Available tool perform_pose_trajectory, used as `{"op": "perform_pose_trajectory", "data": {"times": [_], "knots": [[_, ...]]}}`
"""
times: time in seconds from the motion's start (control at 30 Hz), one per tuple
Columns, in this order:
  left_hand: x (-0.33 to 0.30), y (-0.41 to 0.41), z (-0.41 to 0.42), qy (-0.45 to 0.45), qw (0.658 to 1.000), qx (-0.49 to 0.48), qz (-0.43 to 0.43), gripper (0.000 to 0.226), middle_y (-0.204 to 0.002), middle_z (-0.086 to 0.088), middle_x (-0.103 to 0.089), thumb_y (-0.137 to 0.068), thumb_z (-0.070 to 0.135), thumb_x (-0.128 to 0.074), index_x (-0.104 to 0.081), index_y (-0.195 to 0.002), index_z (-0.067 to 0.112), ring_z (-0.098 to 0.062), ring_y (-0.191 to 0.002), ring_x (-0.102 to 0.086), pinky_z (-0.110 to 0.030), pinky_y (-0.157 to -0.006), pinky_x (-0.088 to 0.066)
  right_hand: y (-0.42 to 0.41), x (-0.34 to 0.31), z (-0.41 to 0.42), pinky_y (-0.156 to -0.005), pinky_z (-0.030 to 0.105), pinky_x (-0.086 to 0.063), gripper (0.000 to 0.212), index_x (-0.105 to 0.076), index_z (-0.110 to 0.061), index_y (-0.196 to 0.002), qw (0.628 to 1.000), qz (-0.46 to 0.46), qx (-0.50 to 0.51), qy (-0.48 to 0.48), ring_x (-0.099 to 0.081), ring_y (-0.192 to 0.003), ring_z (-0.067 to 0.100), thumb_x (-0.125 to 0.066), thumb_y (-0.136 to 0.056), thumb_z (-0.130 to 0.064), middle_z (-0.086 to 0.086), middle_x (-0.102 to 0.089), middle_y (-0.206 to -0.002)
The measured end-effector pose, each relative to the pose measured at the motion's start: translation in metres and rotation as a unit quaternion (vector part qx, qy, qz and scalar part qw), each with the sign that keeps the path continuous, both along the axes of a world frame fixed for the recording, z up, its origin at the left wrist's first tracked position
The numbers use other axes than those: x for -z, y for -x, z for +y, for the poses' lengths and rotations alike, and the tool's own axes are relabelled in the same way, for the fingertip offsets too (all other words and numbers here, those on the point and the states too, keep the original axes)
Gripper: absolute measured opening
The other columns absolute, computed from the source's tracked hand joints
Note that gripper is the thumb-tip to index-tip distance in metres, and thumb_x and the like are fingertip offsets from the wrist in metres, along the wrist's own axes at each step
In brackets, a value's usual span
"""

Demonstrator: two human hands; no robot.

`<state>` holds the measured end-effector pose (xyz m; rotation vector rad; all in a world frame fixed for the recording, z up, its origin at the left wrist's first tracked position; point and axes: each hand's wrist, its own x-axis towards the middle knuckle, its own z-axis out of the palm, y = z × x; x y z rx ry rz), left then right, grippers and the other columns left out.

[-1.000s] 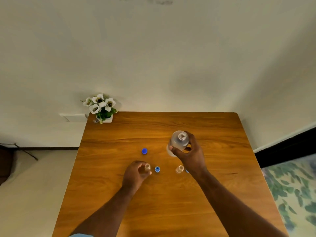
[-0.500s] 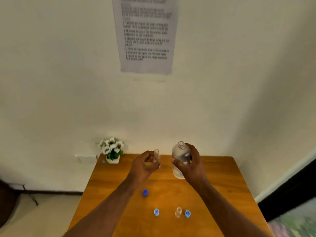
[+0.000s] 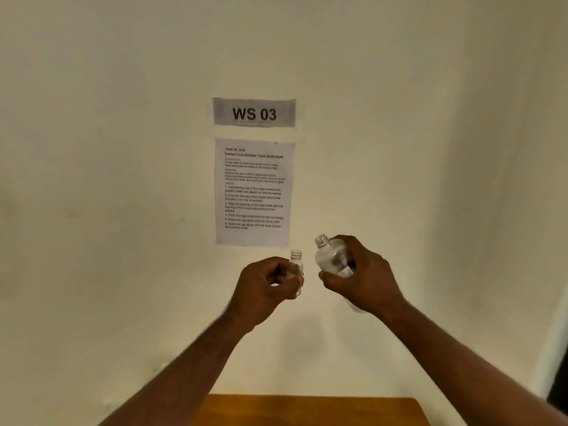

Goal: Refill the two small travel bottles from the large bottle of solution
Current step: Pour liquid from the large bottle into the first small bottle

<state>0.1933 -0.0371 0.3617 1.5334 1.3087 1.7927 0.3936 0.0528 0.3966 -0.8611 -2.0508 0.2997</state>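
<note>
Head view: left hand point(image 3: 264, 290) grips the upright small travel bottle point(image 3: 296, 267); just right, right hand point(image 3: 365, 281) grips the large bottle point(image 3: 332, 259), neck tilted left toward it

A small grey sign point(image 3: 254, 112) taped high on the wall reads "WS 03" in bold black letters; a faint line of smaller print beneath those letters is too blurred to make out. Just below it hangs a printed sheet point(image 3: 254, 192) whose top line reads "TASK ID:" followed by a number too soft to be sure of. Its bold heading reads roughly "Contact Lens Solution Travel Bottle Refill". Under that come short paragraphs and a numbered list, one to six, with phrases such as "Unscrew the cap of the large" partly legible; the rest is too small to read.
</note>
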Motion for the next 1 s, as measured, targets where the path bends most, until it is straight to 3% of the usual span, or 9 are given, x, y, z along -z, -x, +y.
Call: {"op": "perform_pose_trajectory", "data": {"times": [0.33, 0.6, 0.77, 1.0], "knots": [[-0.032, -0.021, -0.014, -0.029, 0.999, 0.008, -0.012, 0.015, -0.083, -0.016, -0.079, -0.083, 0.006, -0.079, -0.075, -0.097, 0.008, -0.040, -0.081, -0.076, -0.041, -0.073, -0.065, -0.015, -0.053, -0.025, -0.069, 0.029, -0.055, 0.070, -0.044, -0.049, -0.120, 0.988, -0.102, 0.006, -0.119, -0.061, -0.076, 0.006, -0.070, -0.056, -0.060, -0.025, -0.061, -0.093], [-0.043, -0.021, -0.026, -0.040, 0.999, 0.004, -0.006, 0.017, -0.085, -0.016, -0.079, -0.082, 0.009, -0.080, -0.075, -0.099, 0.008, -0.039, -0.082, -0.077, -0.043, -0.074, -0.065, -0.019, -0.067, -0.030, -0.070, 0.028, -0.053, 0.074, -0.044, -0.048, -0.123, 0.980, -0.135, 0.014, -0.148, -0.060, -0.080, 0.007, -0.071, -0.059, -0.072, -0.022, -0.062, -0.100], [-0.044, -0.020, -0.030, -0.043, 0.999, 0.004, -0.002, 0.016, -0.086, -0.016, -0.079, -0.085, 0.003, -0.078, -0.074, -0.100, 0.006, -0.037, -0.081, -0.078, -0.036, -0.069, -0.064, -0.019, -0.074, -0.033, -0.072, 0.032, -0.054, 0.073, -0.043, -0.048, -0.123, 0.976, -0.145, 0.015, -0.162, -0.061, -0.081, 0.009, -0.070, -0.059, -0.069, -0.021, -0.062, -0.099], [-0.035, -0.018, -0.033, -0.036, 0.999, -0.001, -0.014, 0.024, -0.084, -0.012, -0.080, -0.075, 0.020, -0.081, -0.077, -0.097, 0.013, -0.036, -0.080, -0.078, -0.042, -0.072, -0.064, -0.017, -0.078, -0.032, -0.069, 0.030, -0.051, 0.072, -0.044, -0.049, -0.124, 0.964, -0.185, 0.023, -0.190, -0.059, -0.081, 0.009, -0.070, -0.059, -0.065, -0.023, -0.061, -0.099]]}}
